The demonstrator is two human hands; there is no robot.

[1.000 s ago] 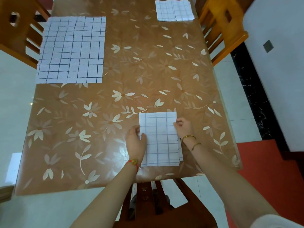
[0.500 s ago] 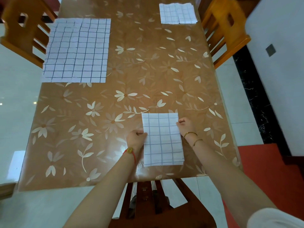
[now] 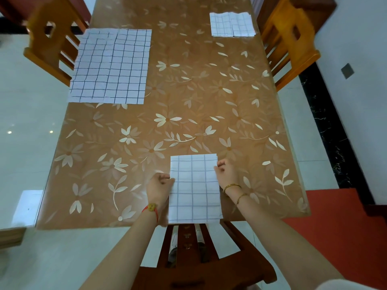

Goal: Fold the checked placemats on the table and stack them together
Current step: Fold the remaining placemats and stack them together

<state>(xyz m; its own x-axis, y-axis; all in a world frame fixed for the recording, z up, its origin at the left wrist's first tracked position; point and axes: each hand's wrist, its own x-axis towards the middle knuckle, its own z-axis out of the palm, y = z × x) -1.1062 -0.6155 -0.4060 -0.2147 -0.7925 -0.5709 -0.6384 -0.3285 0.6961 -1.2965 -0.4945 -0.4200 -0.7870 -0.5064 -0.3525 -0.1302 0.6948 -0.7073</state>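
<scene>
My left hand [image 3: 160,186] and my right hand [image 3: 227,173] are on the two sides of the folded placemat [image 3: 194,189]. It lies near my edge of the table [image 3: 188,114], and its bottom edge sticks out a little past the table edge. My left fingers are curled and pinching its left edge. My right fingers are curled and pinching its right edge, a bit higher up.

A moment ago my left hand lay flat on the mat and pressed it down. Now that hand has slid off to the side and closed on the edge. The mat has also come a little nearer to me. A bit of an under layer was poking out on the right before, and now the edges look lined up. So I think this mat is done being folded, and I am getting ready to lift it or fold it one more time.

There is more to do. The big placemat [image 3: 110,65] at the far left is flat and open, so it needs folding. The small pile [image 3: 232,24] at the far right looks folded already, but one piece peeks out to the side. I think my mat should go with that pile. It is well apart from me, so I must carry my mat there and keep it from flopping open.
</scene>
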